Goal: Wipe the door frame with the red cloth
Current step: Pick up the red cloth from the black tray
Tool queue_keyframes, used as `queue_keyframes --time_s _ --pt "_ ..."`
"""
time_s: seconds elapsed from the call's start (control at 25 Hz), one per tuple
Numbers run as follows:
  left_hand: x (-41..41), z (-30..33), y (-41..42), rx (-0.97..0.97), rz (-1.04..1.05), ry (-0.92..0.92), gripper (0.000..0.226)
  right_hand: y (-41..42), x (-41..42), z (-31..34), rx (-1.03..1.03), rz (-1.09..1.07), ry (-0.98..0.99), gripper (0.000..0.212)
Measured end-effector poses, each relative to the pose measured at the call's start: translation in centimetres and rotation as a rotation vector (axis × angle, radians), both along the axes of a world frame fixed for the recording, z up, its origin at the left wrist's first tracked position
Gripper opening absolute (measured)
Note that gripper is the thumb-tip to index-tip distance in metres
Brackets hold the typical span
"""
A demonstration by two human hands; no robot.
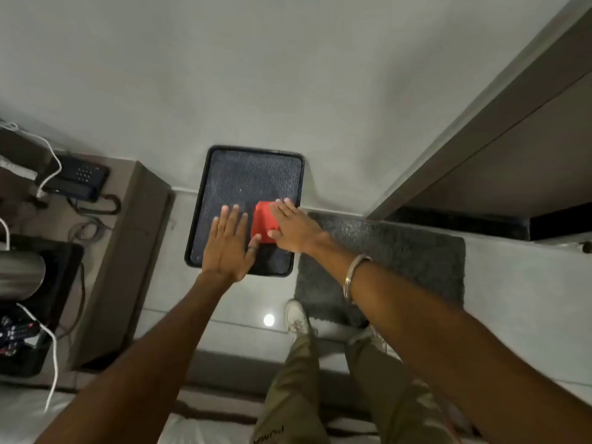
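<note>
A folded red cloth lies on a black tray that stands on the floor against the white wall. My right hand hovers flat over the cloth's right edge, fingers stretched and apart, thumb by the cloth's lower corner. My left hand is spread flat over the tray just left of the cloth, thumb tip near the cloth's lower left corner. Neither hand grips anything. The brown door frame runs diagonally at the upper right.
A dark grey doormat lies right of the tray, before the doorway. A low brown table at the left carries a telephone, cables and a tray with a metal kettle. My legs and white shoes stand below.
</note>
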State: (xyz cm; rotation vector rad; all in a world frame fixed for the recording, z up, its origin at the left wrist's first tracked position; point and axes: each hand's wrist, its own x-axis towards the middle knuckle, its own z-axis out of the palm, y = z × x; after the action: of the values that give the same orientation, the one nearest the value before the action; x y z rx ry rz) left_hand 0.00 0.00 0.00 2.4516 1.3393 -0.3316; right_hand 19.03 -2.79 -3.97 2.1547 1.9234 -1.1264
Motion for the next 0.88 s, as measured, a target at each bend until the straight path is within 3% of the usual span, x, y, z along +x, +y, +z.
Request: queue_keyframes --time_s 0.32,0.4,0.44,0.52,0.6,0.64,0.72,0.8,0.88 --pt "-1.8 -4.1 1.6 0.135 -0.006 0.015 0.064 2.2 -5.0 -4.4 0.015 0.083 -0.358 0.106" --pt "-2.0 -3.6 1.8 0.13 0.026 0.007 0.064 3.1 -5.3 -3.8 0.028 0.062 -0.39 0.095" --pt "-1.9 -3.1 1.8 0.122 0.04 -0.017 0.064 4.0 -4.9 -3.0 0.051 0.039 -0.352 0.077" --pt "-1.2 -0.9 2.1 0.136 0.04 -0.088 0.064 5.7 -3.4 -0.1 0.029 -0.143 -0.106 0.035" --pt "0.5 2.5 2.9 0.18 0.027 -0.182 0.064 6.6 -1.1 4.9 -0.097 -0.508 0.192 0.01" --pt "1.7 4.6 3.3 0.216 0.019 -0.227 0.066 6.7 0.2 7.6 -0.13 -0.707 0.364 0.008" --pt "4.8 9.5 4.6 0.294 -0.01 -0.333 0.067 6.1 3.0 13.7 -0.1 -1.061 0.802 0.025" --pt "8.2 14.5 6.2 0.368 -0.049 -0.439 0.066 5.2 5.6 20.3 0.042 -1.252 1.22 0.046" --pt "11.7 19.9 7.7 0.468 -0.118 -0.54 0.066 3.8 8.4 26.7 0.258 -1.355 1.469 0.055"
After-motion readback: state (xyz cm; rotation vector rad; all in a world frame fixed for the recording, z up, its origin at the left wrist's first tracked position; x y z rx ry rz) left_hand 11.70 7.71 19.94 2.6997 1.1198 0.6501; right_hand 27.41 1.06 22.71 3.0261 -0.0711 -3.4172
